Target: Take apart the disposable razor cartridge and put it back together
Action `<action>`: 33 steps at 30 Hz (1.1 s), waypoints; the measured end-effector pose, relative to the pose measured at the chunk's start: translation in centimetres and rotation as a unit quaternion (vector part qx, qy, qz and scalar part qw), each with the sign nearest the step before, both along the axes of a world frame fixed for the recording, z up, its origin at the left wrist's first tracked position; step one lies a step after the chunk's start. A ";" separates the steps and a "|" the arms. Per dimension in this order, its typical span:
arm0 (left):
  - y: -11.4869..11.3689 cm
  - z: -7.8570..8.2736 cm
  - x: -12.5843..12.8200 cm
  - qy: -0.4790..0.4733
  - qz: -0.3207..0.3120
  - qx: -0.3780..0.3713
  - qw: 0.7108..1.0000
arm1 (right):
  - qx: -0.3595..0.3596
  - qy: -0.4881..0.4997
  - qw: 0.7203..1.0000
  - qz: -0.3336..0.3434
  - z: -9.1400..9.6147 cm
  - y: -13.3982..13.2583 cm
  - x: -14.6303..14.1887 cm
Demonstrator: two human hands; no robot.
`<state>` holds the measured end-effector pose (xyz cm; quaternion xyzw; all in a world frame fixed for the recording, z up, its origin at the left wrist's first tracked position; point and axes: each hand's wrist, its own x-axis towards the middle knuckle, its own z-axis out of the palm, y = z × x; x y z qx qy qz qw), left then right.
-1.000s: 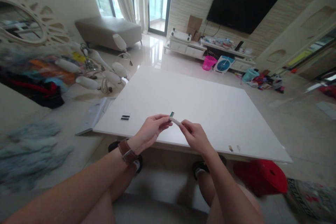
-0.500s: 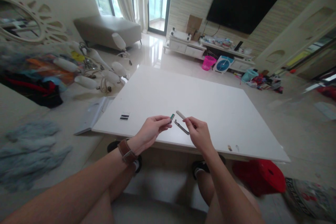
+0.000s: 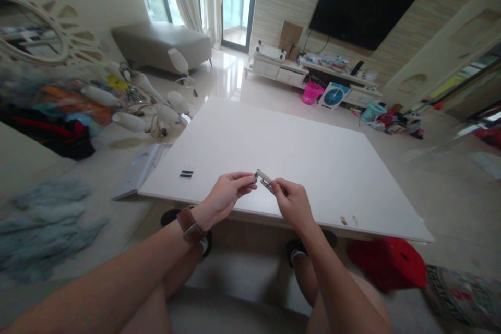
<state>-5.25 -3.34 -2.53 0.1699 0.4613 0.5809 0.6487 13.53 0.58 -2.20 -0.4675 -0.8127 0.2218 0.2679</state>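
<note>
Pinched in my left hand is a small green piece like a tiny circuit board, mostly hidden by the fingers. My right hand grips a slim light-grey strip with a rounded end. The strip's tip meets the green piece, or overlaps it in view; I cannot tell whether they touch. Just below the strip lies a narrow dark and silver part on the white table, partly covered by my right hand. Both hands hover over the table's near edge.
Two dark strips on a pale backing lie on the table's left. A small gold-and-dark piece and a clear bit sit near the front right edge. A red stool stands beside the table; a lamp with white shades is at left.
My right hand has moved slightly left, bringing the grey strip's tip to the green piece. My left hand has stayed nearly still.
</note>
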 end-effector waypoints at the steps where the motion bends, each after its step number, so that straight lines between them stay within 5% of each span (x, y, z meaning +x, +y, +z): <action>1: 0.0 0.0 0.0 -0.001 -0.001 0.001 1.000 | 0.007 0.000 1.000 -0.024 0.0 0.0 0.0; 4: -0.1 0.0 0.0 -0.005 -0.004 0.001 1.000 | 0.015 0.023 0.998 -0.053 0.2 0.1 0.1; 11: 0.0 0.1 -0.1 -0.002 -0.007 0.004 1.000 | 0.004 -0.004 0.999 0.038 0.1 -0.4 -0.4; 17: -0.1 0.2 -0.1 -0.006 -0.019 0.012 1.000 | 0.018 0.017 0.999 -0.042 0.3 -0.1 -0.1; 23: -0.1 0.0 -0.1 -0.009 -0.014 0.023 1.000 | 0.004 0.000 0.999 0.042 0.3 -0.6 -0.5; 33: -0.1 0.0 0.0 -0.010 -0.005 0.034 0.999 | -0.006 0.008 0.999 0.046 0.0 -0.5 -0.6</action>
